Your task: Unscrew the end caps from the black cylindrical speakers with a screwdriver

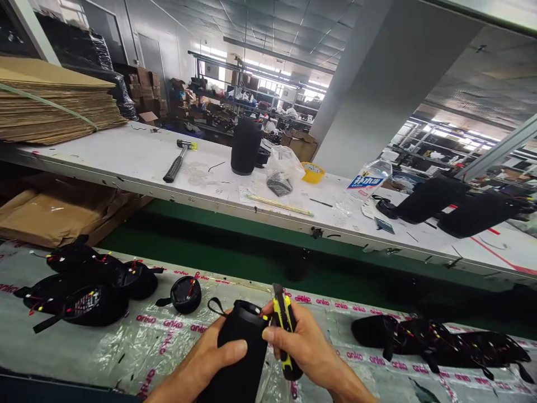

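My left hand is wrapped around a black fabric-covered cylinder, a speaker body by its look, with a strap loop at its upper left rim. The cylinder's open top faces away from me, and a small connector shows at its edge. In my right hand is a yellow and black utility knife, gripped upright right beside the cylinder's rim. My right fingertips come close to the connector; whether they touch it I cannot tell. A short black round part with a strap and red wire lies to the left.
Black pieces with wires lie left and right on the film-covered bench. The white shelf beyond holds a hammer, a black cylinder, a yellow container, a plastic bottle and stacked cardboard.
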`<state>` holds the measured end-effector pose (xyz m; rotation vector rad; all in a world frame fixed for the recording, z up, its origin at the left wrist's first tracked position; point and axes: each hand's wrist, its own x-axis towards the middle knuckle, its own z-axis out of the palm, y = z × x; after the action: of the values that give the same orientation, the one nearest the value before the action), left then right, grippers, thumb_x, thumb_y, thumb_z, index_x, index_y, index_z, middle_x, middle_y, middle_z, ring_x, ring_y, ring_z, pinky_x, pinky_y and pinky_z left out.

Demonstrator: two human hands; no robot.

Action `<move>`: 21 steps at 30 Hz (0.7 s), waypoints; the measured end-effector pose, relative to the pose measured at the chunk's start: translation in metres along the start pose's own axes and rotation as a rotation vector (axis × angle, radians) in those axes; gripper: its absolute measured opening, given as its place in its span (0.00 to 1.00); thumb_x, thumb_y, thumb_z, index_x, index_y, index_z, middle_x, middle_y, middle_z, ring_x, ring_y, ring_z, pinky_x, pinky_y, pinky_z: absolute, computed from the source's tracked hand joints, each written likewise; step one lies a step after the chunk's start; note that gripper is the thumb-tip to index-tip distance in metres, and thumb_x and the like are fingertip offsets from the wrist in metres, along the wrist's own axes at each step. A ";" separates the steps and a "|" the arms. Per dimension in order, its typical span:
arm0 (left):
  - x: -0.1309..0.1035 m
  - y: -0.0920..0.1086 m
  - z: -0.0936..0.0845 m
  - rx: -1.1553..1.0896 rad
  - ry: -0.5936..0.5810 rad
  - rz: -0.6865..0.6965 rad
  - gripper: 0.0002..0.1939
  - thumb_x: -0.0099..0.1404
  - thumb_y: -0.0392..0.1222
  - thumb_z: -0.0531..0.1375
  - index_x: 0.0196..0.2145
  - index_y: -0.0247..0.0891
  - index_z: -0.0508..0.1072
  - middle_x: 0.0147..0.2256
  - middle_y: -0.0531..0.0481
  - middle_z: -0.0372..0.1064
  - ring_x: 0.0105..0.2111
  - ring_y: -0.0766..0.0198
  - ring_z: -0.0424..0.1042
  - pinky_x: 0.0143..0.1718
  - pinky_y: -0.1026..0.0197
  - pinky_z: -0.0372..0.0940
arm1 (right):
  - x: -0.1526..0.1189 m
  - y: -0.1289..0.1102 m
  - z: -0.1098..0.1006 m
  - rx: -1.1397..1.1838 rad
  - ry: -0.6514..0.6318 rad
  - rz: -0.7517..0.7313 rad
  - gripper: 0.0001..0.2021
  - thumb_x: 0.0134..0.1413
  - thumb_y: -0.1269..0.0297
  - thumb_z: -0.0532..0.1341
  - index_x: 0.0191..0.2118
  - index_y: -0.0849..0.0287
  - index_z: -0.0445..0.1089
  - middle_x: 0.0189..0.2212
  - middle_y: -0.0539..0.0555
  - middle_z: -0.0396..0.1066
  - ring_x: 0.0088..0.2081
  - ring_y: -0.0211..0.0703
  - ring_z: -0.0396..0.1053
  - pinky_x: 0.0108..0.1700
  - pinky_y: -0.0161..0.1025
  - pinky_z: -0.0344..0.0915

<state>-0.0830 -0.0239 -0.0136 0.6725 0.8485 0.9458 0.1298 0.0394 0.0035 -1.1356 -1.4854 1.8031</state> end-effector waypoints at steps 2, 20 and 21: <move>-0.004 -0.004 0.002 -0.161 0.050 -0.079 0.33 0.58 0.57 0.69 0.58 0.39 0.75 0.47 0.41 0.83 0.48 0.42 0.80 0.52 0.47 0.71 | 0.002 0.000 0.003 -0.008 0.018 -0.039 0.17 0.55 0.55 0.70 0.46 0.57 0.70 0.28 0.46 0.70 0.24 0.35 0.64 0.29 0.35 0.64; -0.022 -0.011 -0.005 0.074 0.467 0.111 0.34 0.57 0.60 0.70 0.56 0.40 0.73 0.48 0.43 0.80 0.53 0.42 0.75 0.50 0.50 0.71 | -0.030 0.020 0.042 -1.273 0.286 -0.508 0.09 0.75 0.61 0.49 0.52 0.47 0.63 0.34 0.48 0.78 0.27 0.47 0.78 0.26 0.39 0.62; -0.022 -0.010 -0.005 0.094 0.478 0.124 0.33 0.57 0.59 0.70 0.56 0.41 0.73 0.49 0.44 0.79 0.52 0.43 0.75 0.51 0.50 0.71 | -0.029 0.020 0.044 -1.284 0.291 -0.517 0.09 0.75 0.61 0.49 0.52 0.48 0.63 0.34 0.48 0.78 0.27 0.47 0.78 0.26 0.39 0.62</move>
<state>-0.0901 -0.0473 -0.0173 0.5922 1.2902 1.2085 0.1086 -0.0114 -0.0062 -1.2299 -2.4670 0.1780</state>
